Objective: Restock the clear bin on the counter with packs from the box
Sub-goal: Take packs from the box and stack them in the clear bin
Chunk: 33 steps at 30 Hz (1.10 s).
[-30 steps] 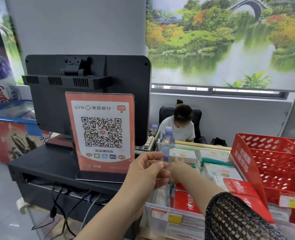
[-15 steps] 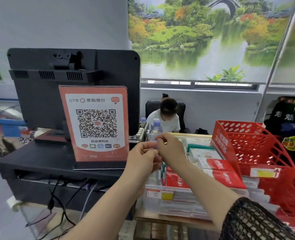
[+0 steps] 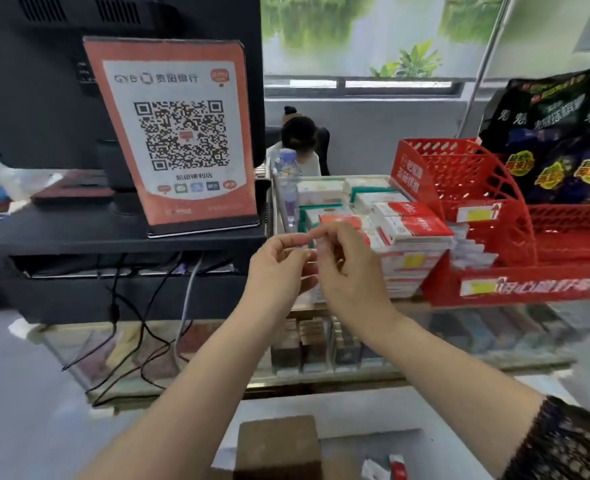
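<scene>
**Hands meet at bin front, no pack in hand**

Left hand (image 3: 279,271) and right hand (image 3: 350,275) touch on the near side of the bin (image 3: 342,176). Fingers are curled with tips together. Cannot tell if they pinch some small clear scrap. Bin sits on the counter (image 3: 477,341), right of the QR sign (image 3: 182,133), with red-white packs (image 3: 414,227) piled above its rim. Box (image 3: 278,445) is nearest, at the bottom of view, well apart. Likely next: free the fingers, then reach down for a pack. Lay it flat far-left, where the fill looks lower. The right stack looks ready to slide.

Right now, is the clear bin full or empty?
Full: packs fill the bin, stacked up to about its rim.
</scene>
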Motion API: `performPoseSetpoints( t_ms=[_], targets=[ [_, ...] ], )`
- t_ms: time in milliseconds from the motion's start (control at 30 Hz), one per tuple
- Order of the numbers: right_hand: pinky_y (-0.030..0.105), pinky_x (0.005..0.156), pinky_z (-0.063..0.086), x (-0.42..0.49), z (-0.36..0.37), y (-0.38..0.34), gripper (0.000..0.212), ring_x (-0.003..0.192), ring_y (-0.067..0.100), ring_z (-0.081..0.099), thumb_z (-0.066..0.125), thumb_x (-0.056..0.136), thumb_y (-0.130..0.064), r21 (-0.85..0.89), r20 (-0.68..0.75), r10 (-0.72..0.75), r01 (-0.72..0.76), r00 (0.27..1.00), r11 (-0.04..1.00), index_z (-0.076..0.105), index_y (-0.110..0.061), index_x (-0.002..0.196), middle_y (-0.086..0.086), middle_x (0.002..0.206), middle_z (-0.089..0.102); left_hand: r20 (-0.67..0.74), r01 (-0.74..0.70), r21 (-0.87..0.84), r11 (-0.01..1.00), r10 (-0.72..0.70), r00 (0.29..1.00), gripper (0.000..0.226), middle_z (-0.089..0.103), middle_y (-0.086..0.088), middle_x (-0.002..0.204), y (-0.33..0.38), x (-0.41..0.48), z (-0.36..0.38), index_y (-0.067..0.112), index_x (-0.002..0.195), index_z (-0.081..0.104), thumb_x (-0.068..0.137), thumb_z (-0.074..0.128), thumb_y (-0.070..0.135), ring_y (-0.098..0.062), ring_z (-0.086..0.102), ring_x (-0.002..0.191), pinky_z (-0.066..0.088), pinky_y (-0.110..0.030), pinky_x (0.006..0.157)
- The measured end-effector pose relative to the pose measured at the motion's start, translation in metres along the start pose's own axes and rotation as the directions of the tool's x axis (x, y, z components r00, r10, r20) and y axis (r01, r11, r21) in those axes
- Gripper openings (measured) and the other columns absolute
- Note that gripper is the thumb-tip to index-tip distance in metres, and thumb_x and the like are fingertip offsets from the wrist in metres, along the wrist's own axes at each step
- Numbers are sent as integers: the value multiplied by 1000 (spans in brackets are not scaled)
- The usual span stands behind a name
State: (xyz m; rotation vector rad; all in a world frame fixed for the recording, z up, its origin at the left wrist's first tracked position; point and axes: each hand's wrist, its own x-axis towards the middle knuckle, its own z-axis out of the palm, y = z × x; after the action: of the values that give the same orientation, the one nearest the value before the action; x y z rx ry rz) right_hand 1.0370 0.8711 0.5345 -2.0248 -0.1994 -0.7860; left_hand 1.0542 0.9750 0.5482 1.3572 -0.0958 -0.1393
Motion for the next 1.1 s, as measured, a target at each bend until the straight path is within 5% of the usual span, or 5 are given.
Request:
performPoseSetpoints(
  t_ms=[200,500,800,933,1100],
  targets=[
    [6,71,42,-69,6,18,13,85,1,55,46,89,-17,1,153,33,-34,988,999,55,-20,97,-6,90,60,84,66,94,993,-74,994,12,72,-9,84,-60,-40,-21,3,99,64,95,53,6,-12,70,72,54,-20,60],
    [30,81,56,-196,39,127,25,91,3,62,47,96,-14,-23,407,360,-384,840,923,60,-33,107,-12,98,65,-41,257,223,940,-255,966,16,70,-9,80,-220,-69,-42,1,95,63,97,47,0,-11,69,69,56,-22,61],
    [10,73,48,-337,108,260,31,83,-11,60,42,100,-12,-84,501,654,-721,566,688,60,-37,99,-13,101,67,-150,505,324,800,-484,862,21,71,-20,92,-440,-74,-95,-1,99,65,96,45,1,-29,70,84,59,-33,75],
    [31,88,53,-405,142,331,31,97,0,60,39,100,-28,-207,485,770,-802,414,561,57,-53,93,-22,107,63,-190,610,400,684,-589,786,21,69,-9,90,-538,-79,-124,15,94,66,96,47,6,-18,63,78,54,-32,68],
    [38,105,42,-445,183,390,30,123,11,50,32,103,-26,-176,478,828,-891,294,419,54,-34,122,-8,131,54,-240,660,455,598,-632,737,21,68,-7,88,-652,-64,-145,18,84,64,93,50,5,-22,65,79,52,-30,63]
  ],
)
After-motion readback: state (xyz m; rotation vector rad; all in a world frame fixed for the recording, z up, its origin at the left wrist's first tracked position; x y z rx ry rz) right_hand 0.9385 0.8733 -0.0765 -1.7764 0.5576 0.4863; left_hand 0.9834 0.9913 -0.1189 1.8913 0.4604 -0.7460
